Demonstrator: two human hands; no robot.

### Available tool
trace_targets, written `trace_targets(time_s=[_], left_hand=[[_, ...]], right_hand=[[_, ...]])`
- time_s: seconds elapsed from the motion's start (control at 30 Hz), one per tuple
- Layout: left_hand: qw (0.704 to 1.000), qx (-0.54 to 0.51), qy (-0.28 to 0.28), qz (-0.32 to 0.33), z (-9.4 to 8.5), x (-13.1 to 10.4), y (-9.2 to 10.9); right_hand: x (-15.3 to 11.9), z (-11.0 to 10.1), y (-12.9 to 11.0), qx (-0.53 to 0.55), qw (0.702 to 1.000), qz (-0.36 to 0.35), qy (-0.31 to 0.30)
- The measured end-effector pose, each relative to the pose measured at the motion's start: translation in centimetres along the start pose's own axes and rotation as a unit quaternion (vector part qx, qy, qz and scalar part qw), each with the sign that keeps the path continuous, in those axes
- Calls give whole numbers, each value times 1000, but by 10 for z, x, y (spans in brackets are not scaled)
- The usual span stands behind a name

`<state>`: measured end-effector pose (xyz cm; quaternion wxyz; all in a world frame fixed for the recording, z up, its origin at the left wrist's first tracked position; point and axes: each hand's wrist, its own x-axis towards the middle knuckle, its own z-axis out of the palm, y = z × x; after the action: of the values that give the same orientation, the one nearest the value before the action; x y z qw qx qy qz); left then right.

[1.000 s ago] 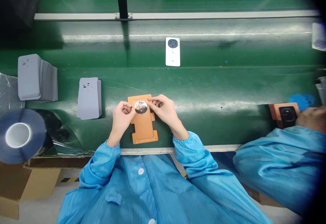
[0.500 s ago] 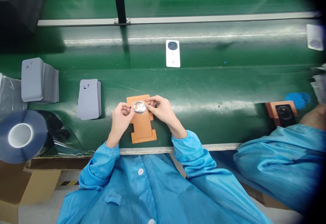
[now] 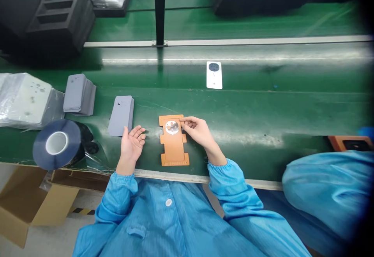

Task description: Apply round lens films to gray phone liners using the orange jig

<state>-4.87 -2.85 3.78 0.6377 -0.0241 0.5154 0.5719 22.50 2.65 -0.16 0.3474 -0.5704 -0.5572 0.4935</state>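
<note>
An orange jig (image 3: 174, 148) shaped like a phone lies flat on the green bench in front of me. Near its top sits a round silvery disc (image 3: 172, 127) with holes. My right hand (image 3: 198, 132) has its thumb and curled fingers at the jig's upper right edge, closed on it. My left hand (image 3: 132, 148) is open, palm up and fingers spread, with nothing in it. Just beyond its fingertips, on the left, is a small stack of grey phone-shaped panels (image 3: 121, 113) with camera holes.
A taller grey panel stack (image 3: 75, 93), plastic-wrapped panels (image 3: 37, 97) and a film roll (image 3: 42, 146) are on the left. A white panel with a dark disc (image 3: 214, 81) lies farther back. A black post (image 3: 159, 11) rises behind. A co-worker's blue sleeve (image 3: 330, 175) is at right.
My left hand has left the jig and moved left, opening palm up towards the small grey stack. My right hand stays at the jig's right edge. The view has shifted left.
</note>
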Motion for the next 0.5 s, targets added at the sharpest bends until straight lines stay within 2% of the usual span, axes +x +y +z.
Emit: trace_targets(time_s=[0.13,0.3,0.4,0.5], left_hand=[[999,-6,-33,30,-2,-9,-11],[987,56,-142,55,4,-29,-45],[970,110,-216,29,11,-45,-71],[943,178,-279,-32,14,-61,-93]], right_hand=[[-3,-2,-5,8,1000,-2,7],[-9,1,-22,53,997,-9,52],[-10,8,-38,136,990,-21,9],[-6,9,-53,188,981,-44,-37]])
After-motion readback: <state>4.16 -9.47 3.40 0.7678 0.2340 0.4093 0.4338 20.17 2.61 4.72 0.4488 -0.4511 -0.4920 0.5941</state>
